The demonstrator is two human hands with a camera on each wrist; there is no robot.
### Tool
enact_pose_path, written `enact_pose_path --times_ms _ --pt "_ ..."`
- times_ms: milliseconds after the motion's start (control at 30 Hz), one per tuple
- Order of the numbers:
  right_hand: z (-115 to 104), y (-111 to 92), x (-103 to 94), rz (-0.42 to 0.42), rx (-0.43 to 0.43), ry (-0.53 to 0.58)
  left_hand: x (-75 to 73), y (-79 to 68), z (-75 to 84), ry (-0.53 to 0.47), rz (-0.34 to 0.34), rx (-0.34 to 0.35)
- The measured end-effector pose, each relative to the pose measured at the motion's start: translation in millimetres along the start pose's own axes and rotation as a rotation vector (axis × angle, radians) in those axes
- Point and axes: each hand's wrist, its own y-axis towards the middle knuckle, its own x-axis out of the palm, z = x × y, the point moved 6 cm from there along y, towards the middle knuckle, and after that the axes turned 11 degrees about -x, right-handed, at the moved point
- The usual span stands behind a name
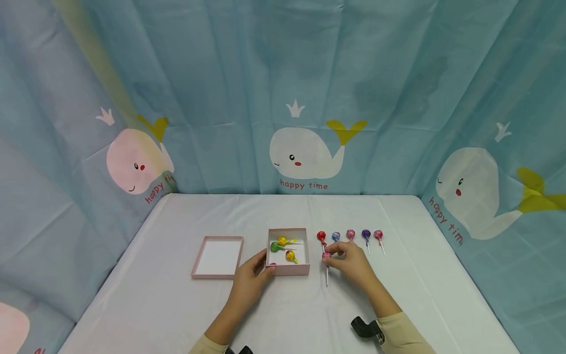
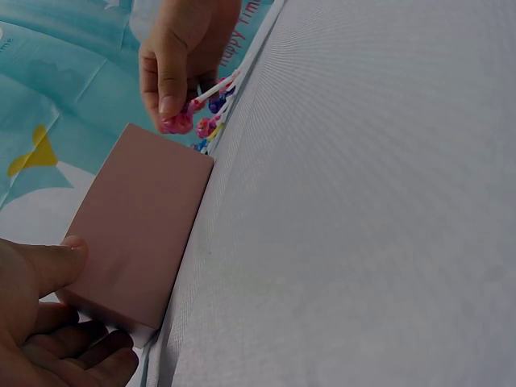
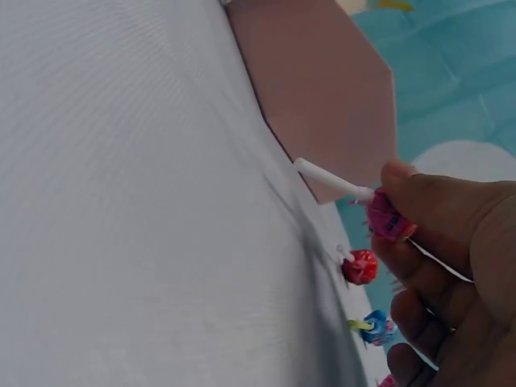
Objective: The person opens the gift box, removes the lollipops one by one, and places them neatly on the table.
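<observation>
My right hand (image 1: 353,261) pinches a pink-wrapped lollipop (image 3: 387,216) by its candy head, between thumb and fingers. Its white stick points toward the near side of the table, and it is just right of an open pink box (image 1: 287,270). At the box's near left corner, my left hand (image 1: 249,280) grips it, thumb on the front wall and fingers at the side. Inside lie a green lollipop (image 1: 275,247), a yellow lollipop (image 1: 283,241) and a yellow-and-red lollipop (image 1: 290,255). A bit of pink wrapper (image 1: 272,264) shows by the front wall, mostly hidden.
Behind the right hand runs a row of lollipops: red (image 1: 321,236), blue (image 1: 336,236), pink (image 1: 351,234), purple (image 1: 366,234) and pinkish red (image 1: 378,234). The pink-rimmed box lid (image 1: 216,276) lies left of the box. A whale-print curtain (image 1: 221,98) surrounds the white table (image 1: 155,305).
</observation>
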Motion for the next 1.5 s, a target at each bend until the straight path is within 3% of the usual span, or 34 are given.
enact_pose_path --times_ms 500,1500 --pt "13.1 -2.8 13.7 -0.048 -0.043 0.011 -1.0 -0.8 0.7 0.004 0.008 -0.003" --pt "11.0 -4.7 13.5 -0.029 -0.088 -0.044 -0.8 -1.1 1.7 -0.016 -0.002 0.016"
